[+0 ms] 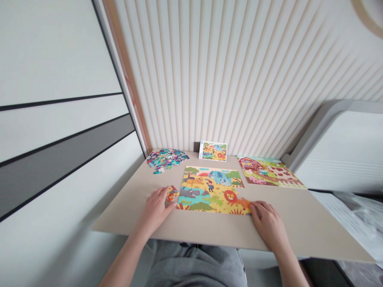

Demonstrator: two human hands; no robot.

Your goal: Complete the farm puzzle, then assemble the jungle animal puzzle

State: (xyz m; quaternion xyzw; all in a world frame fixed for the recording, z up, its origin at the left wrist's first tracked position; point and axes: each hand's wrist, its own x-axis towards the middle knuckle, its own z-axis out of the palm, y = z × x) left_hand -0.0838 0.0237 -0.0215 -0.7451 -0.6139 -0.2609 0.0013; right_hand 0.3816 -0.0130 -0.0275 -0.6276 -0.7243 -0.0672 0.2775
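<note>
A mostly assembled jigsaw puzzle [214,195] with a lion, elephant and hippo lies flat before me, with a gap along its right side. Its lower right corner is at the fingertips of my right hand [269,223], thumb and index finger drawn together there. Left of the puzzle, my left hand [157,207] rests on the table, thumb spread away from the fingers. A few loose jigsaw pieces [172,194] in orange and yellow lie between that hand and the puzzle, partly covered by the fingers.
A pile of purple and teal jigsaw pieces [167,159] lies at the table's back left. A picture card [213,151] with the same animal scene leans at the back. Farther right lies a farm puzzle [269,172]. A ribbed wall [191,79] bounds the table [221,231].
</note>
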